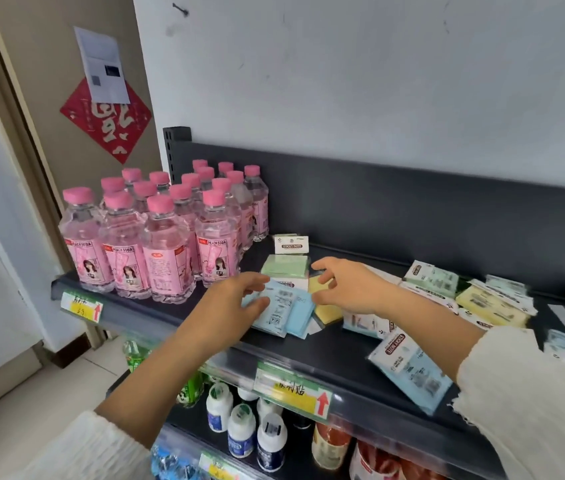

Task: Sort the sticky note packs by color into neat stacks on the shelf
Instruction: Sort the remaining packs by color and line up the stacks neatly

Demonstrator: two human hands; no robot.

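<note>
My right sleeve is closest, w/ both forearms stretched out to the shelf. Left hand pinches the left edge of the top blue pack on a small blue pile, while right hand is loosely spread, gripping nothing, just over the yellow pack beside it. A green stack sits just behind, so I'd say approx early-mid: the loose blue pack at the front edge & mixed packs further right look unsorted.

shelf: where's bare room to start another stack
Bare strip along the back panel, right of the green stack. Bare front patch between the blue stack and the loose blue pack. Crowded: bottles at left, scattered packs at right.
</note>
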